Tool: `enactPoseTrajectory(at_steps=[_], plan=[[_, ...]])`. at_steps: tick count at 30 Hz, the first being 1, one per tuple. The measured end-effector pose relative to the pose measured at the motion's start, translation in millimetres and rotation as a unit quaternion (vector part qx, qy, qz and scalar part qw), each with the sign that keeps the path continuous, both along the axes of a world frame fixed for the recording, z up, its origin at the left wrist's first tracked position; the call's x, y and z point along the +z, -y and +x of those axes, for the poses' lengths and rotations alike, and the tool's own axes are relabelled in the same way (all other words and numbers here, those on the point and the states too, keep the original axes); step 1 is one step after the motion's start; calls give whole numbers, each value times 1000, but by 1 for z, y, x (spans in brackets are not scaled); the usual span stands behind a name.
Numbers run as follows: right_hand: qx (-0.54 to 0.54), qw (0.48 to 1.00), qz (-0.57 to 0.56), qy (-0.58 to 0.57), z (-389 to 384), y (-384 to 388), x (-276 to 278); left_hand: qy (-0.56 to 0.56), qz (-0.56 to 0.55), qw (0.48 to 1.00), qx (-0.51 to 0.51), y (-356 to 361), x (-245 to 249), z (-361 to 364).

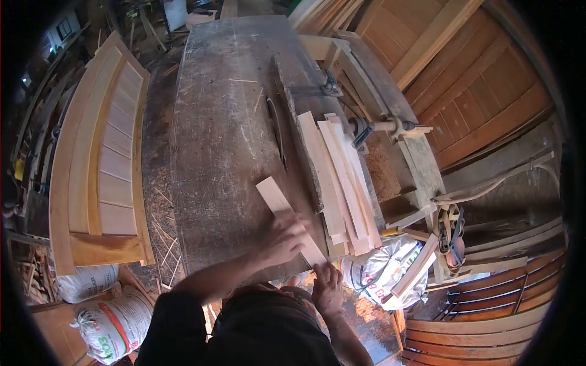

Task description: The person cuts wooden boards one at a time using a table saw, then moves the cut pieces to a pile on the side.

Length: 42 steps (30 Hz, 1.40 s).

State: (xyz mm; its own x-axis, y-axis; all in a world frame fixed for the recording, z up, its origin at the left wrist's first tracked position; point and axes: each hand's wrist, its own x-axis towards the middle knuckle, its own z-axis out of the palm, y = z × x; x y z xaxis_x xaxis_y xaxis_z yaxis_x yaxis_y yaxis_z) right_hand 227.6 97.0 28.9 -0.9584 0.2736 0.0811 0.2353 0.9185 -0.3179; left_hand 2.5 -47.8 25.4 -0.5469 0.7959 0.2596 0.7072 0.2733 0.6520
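Note:
A short, flat strip of pale wood (273, 193) lies slantwise on the dark, worn workbench (213, 134), near its front edge. My left hand (287, 239) is over the middle of the strip with its fingers bent, slightly blurred. At the strip's near end, by the bench edge, my right hand (328, 287) has its fingers closed on the wood. To the right of the strip, a stack of longer pale boards (342, 183) lies along the bench beside a rough dark board (299, 134). The undersides of both hands are hidden.
A panelled wooden door (116, 158) stands at left. Filled sacks (113, 326) are on the floor at lower left, and another sack (390, 268) is right of my right hand. A clamp (366, 131) is beside the boards. Large wooden panels (482, 79) lean at upper right.

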Motion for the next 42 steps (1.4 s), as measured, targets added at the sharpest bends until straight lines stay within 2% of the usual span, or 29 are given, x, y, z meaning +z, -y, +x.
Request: enactPoseTrajectory(at_steps=[1, 2, 5, 9, 14, 17, 20, 23, 31, 34, 38, 42], plan=[[-6, 1000, -6, 5, -2, -1, 3, 55, 27, 992, 107, 4, 4, 9], [-8, 1000, -16, 20, -2, 0, 8, 38, 4, 973, 228, 7, -3, 20], [-16, 997, -44, 56, -14, 3, 31, 12, -63, 951, 304, 0, -20, 37], [-26, 996, -45, 71, -22, 10, 30, -32, -56, 962, 266, -31, -28, 15], [-5, 994, -48, 96, -38, 11, 30, 45, -98, 970, 217, -30, -22, 29], [39, 997, 11, 62, -45, 3, 13, 34, -122, 968, 219, -35, -26, 31], [51, 996, -6, 72, -58, 0, 28, 44, -127, 964, 229, -40, -29, 25], [-4, 992, -89, 84, -78, 6, 51, 59, -115, 959, 252, -45, -36, 15], [34, 994, -2, 99, -115, -8, -1, 35, -98, 951, 292, -51, -35, -27], [46, 993, -4, 107, -116, -13, 0, 57, -96, 954, 280, -52, -34, 0], [85, 990, -22, 107, -118, -10, 22, 70, -90, 952, 282, -49, -39, 31], [215, 956, 101, 171, -98, -38, 28, 78, -73, 950, 295, -52, -35, 30]])
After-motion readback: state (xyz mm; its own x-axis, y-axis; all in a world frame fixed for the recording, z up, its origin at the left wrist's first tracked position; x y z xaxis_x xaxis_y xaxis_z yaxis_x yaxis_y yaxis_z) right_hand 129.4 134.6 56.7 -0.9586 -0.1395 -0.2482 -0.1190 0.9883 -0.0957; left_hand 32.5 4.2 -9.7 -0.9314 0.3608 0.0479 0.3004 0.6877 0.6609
